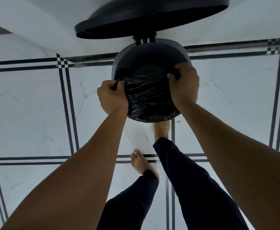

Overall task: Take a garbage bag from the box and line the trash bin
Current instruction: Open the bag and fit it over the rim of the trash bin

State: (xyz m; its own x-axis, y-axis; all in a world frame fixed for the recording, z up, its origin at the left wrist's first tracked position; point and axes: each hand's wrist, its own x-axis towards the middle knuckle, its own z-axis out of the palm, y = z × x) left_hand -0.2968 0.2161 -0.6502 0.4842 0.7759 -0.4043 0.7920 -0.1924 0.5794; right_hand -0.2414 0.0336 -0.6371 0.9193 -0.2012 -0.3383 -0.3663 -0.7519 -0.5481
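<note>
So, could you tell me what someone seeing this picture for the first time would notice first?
Most striking is the black garbage bag stretched over the near rim of the round trash bin in the middle of the view, with the left hand and right hand each gripping its edge. Above it, the bin's dark lid stands open, and bare feet show below on the white tiled floor.

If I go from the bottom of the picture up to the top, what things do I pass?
Bare foot on the tiled floor → black garbage bag stretched over the near rim, gripped by the left hand and right hand → trash bin → its raised lid.
</note>
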